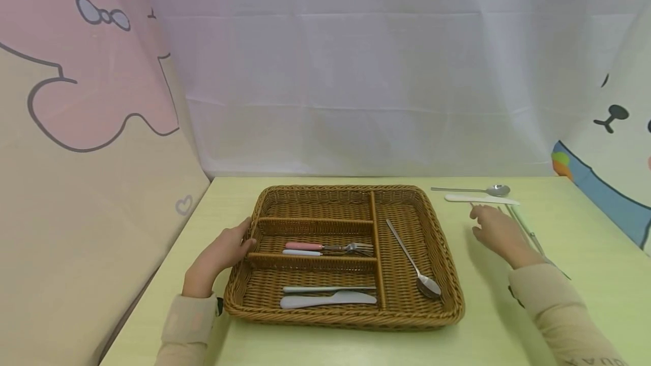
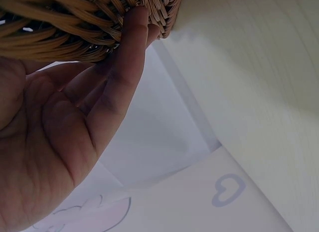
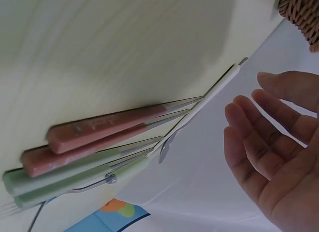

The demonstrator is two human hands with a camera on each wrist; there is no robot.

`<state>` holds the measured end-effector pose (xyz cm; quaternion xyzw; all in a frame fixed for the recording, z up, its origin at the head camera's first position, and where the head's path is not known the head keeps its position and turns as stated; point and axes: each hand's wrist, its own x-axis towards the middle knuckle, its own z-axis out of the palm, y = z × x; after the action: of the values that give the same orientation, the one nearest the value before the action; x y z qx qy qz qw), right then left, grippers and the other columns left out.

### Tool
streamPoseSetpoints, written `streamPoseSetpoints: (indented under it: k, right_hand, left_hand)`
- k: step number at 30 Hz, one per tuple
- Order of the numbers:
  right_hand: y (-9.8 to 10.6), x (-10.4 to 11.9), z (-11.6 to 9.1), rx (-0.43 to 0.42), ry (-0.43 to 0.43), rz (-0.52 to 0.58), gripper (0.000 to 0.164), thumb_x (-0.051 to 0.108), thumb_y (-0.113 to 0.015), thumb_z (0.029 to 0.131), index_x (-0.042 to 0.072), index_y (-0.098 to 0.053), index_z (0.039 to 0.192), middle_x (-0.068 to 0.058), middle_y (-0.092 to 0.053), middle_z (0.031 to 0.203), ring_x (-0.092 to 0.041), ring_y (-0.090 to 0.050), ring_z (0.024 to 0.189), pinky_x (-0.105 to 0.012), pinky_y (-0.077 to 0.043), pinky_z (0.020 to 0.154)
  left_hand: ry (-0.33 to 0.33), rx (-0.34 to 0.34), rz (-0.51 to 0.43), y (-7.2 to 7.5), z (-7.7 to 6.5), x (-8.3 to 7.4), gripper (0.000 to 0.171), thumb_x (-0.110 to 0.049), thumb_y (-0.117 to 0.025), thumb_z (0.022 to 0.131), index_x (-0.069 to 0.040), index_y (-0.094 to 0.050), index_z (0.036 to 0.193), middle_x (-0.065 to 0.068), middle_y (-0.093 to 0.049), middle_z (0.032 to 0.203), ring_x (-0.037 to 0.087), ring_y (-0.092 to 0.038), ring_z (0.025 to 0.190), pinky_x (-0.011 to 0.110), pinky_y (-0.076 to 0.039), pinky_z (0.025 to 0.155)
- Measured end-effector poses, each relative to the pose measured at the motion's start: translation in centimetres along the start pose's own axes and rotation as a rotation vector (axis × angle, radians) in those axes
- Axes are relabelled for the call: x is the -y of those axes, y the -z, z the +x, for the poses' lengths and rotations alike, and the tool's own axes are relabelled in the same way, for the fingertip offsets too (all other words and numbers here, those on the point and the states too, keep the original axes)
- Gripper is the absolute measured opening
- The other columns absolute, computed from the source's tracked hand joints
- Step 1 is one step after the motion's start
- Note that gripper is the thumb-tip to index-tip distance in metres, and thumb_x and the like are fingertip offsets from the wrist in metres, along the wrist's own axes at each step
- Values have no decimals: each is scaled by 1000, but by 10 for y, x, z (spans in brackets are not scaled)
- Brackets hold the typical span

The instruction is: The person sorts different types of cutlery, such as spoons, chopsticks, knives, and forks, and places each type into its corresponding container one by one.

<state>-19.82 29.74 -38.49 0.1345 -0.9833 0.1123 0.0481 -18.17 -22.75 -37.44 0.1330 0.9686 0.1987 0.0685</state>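
A brown wicker cutlery tray [image 1: 300,316] with several compartments stands on the table. My left hand [image 1: 224,253] grips its left rim, thumb over the edge and fingers against the outer weave [image 2: 144,7]. To the tray's right, my right hand [image 1: 500,233] hovers with loosely bent fingers, holding nothing. Near it lie a metal spoon [image 1: 497,190], a white knife [image 1: 480,199], green-handled cutlery [image 3: 65,174] and red-handled cutlery [image 3: 107,124]. Inside the tray are a pink-handled fork [image 1: 305,246], a pale-handled piece [image 1: 302,253], a white knife [image 1: 328,299], a slim metal piece [image 1: 325,288] and a spoon [image 1: 427,287].
The pale yellow table [image 1: 330,349] meets a white cloth [image 1: 356,89] along its back edge. Printed cloths with cartoon animals hang at the left [image 1: 102,100] and right [image 1: 610,168].
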Motion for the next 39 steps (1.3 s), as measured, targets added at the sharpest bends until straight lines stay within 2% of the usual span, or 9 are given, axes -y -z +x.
streamPoseSetpoints:
  k: [5, 8, 15, 19, 24, 26, 30, 33, 39]
  right_hand:
    - [-3, -13, -3, 19, -43, -12, 26, -4, -57, 73, -17, -56, 96, -35, -59, 90, -48, -55, 81, -58, -49, 69]
    - [-4, -20, -5, 33, -64, -14, 21, -4, -56, 73, -14, -57, 92, -35, -59, 90, -48, -55, 81, -59, -48, 70]
    - [-5, -28, -10, 42, -106, -4, 9, -4, -53, 73, -7, -56, 81, -24, -57, 77, -33, -53, 69, -55, -48, 60]
    - [-6, -29, -14, 44, -117, -2, 4, -3, -51, 76, -4, -55, 74, -20, -56, 72, -30, -51, 65, -51, -47, 57]
    - [-7, -29, -18, 57, -130, 0, 11, -4, -47, 79, -9, -57, 82, -29, -60, 80, -39, -56, 72, -55, -48, 62]
    - [-6, -28, -19, 70, -145, 10, 12, -5, -45, 81, -9, -56, 82, -30, -59, 81, -37, -55, 70, -55, -48, 59]
    - [-7, -29, -19, 91, -172, 27, 15, -5, -42, 83, -3, -51, 71, -18, -54, 67, -26, -46, 59, -45, -42, 51]
    - [-8, -30, -19, 93, -173, 26, 20, -6, -41, 82, 1, -46, 64, -10, -47, 60, -22, -41, 55, -39, -37, 50]
    - [-8, -27, -20, 90, -161, 31, 19, -6, -41, 80, 1, -46, 63, -8, -46, 59, -21, -41, 53, -37, -35, 48]
  left_hand:
    - [1, 1, 0, 0, 0, 0, 59, -10, -49, 93, 15, -18, 138, 3, -45, 52, 10, -31, 40, 39, -43, 63]
    - [2, 3, -1, 0, -1, 0, 60, -10, -48, 93, 14, -18, 138, 4, -47, 55, 11, -32, 41, 40, -43, 64]
    - [4, 3, 1, 0, -1, 0, 60, -10, -48, 93, 15, -18, 138, 3, -45, 53, 11, -31, 41, 39, -43, 62]
    - [10, 3, -4, 0, -1, 0, 59, -10, -48, 93, 14, -18, 138, 4, -46, 54, 11, -32, 41, 39, -42, 63]
    - [17, 4, -7, 0, -1, -1, 59, -10, -48, 93, 14, -18, 139, 5, -46, 58, 11, -33, 42, 42, -42, 67]
    - [18, 5, -7, 0, -1, -1, 59, -10, -48, 94, 13, -18, 139, 5, -47, 58, 12, -33, 42, 42, -42, 67]
    - [14, 2, -7, 0, -1, -1, 60, -10, -48, 93, 13, -17, 139, 5, -46, 58, 12, -33, 43, 42, -42, 68]
    - [11, 0, -8, 0, -1, -1, 60, -10, -48, 93, 14, -18, 139, 5, -46, 58, 11, -32, 42, 42, -42, 68]
    - [19, 2, -12, -1, -1, -1, 60, -11, -48, 94, 13, -17, 139, 4, -46, 56, 11, -30, 41, 42, -42, 68]
